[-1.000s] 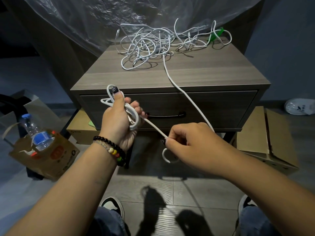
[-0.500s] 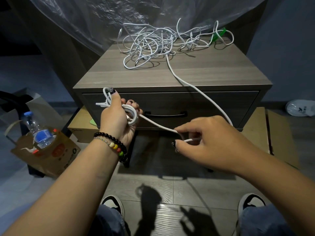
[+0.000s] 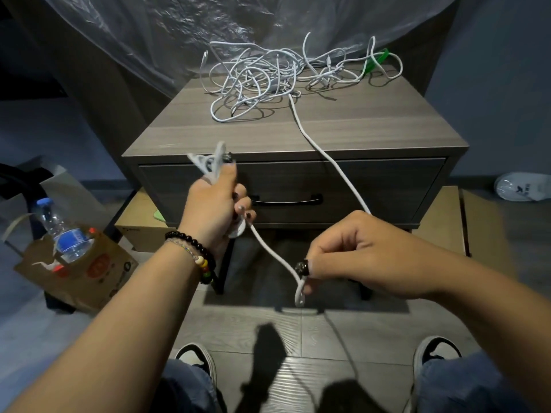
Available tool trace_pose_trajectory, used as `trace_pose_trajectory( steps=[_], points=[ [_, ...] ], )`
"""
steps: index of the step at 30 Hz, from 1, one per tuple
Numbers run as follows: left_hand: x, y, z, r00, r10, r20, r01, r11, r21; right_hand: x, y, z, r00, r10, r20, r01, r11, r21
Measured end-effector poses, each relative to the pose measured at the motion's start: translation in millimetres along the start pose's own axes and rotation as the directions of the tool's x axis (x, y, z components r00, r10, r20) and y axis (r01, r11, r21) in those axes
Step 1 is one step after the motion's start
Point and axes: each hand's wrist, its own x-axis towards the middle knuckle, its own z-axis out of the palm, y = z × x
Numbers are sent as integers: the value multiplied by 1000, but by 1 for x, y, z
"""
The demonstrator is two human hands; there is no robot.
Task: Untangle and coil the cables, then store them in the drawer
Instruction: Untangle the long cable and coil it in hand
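A heap of thin white cables (image 3: 268, 76) lay tangled at the back of the nightstand's tabletop (image 3: 372, 126). One white cable (image 3: 328, 158) ran from the heap forward over the front edge and hung in front of the drawer (image 3: 387, 186), which was closed, its dark handle (image 3: 287, 200) at the middle.

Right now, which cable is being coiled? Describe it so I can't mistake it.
Start at the grey nightstand. From the tangled white pile on top, one white cable runs alone over the front edge, past the closed drawer, into both hands; the others stay knotted on top.
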Motion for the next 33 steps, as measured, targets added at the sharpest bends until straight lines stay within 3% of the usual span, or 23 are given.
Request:
trace_pose_trajectory(
  steps=[3, 7, 11, 16, 19, 23, 33],
  points=[
    [-6, -10, 4, 980, -130, 152, 108, 983, 149, 1, 5, -5, 997, -65, -49, 68, 995, 76],
    [-10, -22, 11, 925, -272, 265, 201, 942, 268, 0, 4, -10, 962, -92, -258, 133, 980, 145],
    [-9, -20, 12, 821, -452, 350, 395, 891, 224, 1, 3, -13, 896, -96, -434, 118, 993, 25],
    [-14, -26, 14, 727, -541, 424, 462, 841, 281, 3, 11, -17, 735, -172, -656, 11, 970, -242],
    [-15, -30, 14, 650, -602, 465, 461, 798, 388, 4, 18, -18, 669, -219, -710, -75, 931, -357],
    [-18, -31, 15, 538, -644, 544, 480, 765, 429, 4, 21, -17, 639, -255, -726, -181, 867, -464],
    [-21, -26, 14, 568, -583, 581, 461, 810, 362, 4, 25, -23, 641, -224, -735, -238, 851, -468]
  ],
)
